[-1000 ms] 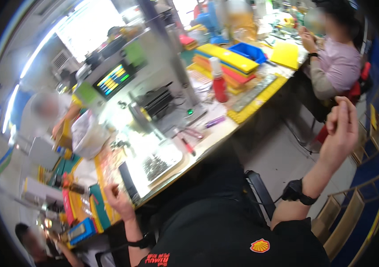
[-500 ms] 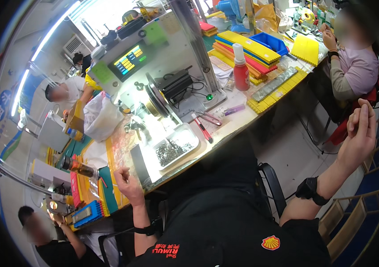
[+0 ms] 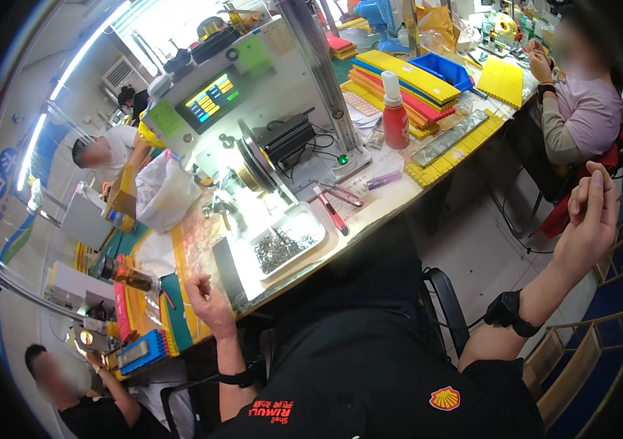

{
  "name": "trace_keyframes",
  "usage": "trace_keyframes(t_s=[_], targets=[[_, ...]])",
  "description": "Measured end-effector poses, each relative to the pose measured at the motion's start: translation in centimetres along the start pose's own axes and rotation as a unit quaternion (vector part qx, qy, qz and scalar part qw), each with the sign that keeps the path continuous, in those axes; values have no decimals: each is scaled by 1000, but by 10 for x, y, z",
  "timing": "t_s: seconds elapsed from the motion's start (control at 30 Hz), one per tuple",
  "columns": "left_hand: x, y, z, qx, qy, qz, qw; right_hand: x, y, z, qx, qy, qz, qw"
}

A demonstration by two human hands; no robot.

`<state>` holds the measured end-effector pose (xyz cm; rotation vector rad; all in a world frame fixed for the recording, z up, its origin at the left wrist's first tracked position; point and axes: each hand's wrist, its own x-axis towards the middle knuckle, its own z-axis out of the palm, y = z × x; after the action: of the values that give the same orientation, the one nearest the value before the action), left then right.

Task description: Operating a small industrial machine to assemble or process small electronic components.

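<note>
My left hand (image 3: 210,307) is at the bench's front edge, left of the black strip and the white tray (image 3: 304,255) of small dark metal bits. Its fingers are loosely curled, with nothing visible in them. Out to the right, away from the bench, my right hand (image 3: 588,216) is raised in the air. Its fingers are bent in close together and nothing shows in them. Behind the tray stands a grey machine (image 3: 271,55) with a lit screen (image 3: 213,101) and a wheel (image 3: 255,155). A red-and-black utility knife (image 3: 332,211) and pliers (image 3: 344,194) lie right of the tray.
A red bottle (image 3: 395,121) with a white cap stands beside stacked coloured strips (image 3: 406,80). Farther back are a blue bin (image 3: 443,71) and blue fan (image 3: 379,14). Co-workers sit at the right (image 3: 582,110) and lower left (image 3: 81,395). A chair armrest (image 3: 447,307) is beside me.
Both of my hands keep nearly the same place and pose. The view has shifted very slightly. The co-worker at the lower left has leaned a little to the left.
</note>
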<state>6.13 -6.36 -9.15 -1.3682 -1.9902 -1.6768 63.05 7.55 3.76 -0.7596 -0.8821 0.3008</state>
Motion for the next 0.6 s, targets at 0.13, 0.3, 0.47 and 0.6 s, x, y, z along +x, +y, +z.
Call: trace_keyframes(t_s=[0.13, 0.3, 0.47, 0.6], targets=[[0, 3, 0, 2, 0, 4, 1000, 0, 0, 1, -1, 1, -2, 1000], [0, 0, -1, 6, 2, -1, 1000, 0, 0, 2, 4, -2, -1, 1000], [1, -1, -1, 5, -5, -10, 1000, -1, 0, 2, -5, -2, -2, 1000], [1, 4, 0, 9, -2, -2, 1000, -1, 0, 2, -1, -6, -1, 1000]])
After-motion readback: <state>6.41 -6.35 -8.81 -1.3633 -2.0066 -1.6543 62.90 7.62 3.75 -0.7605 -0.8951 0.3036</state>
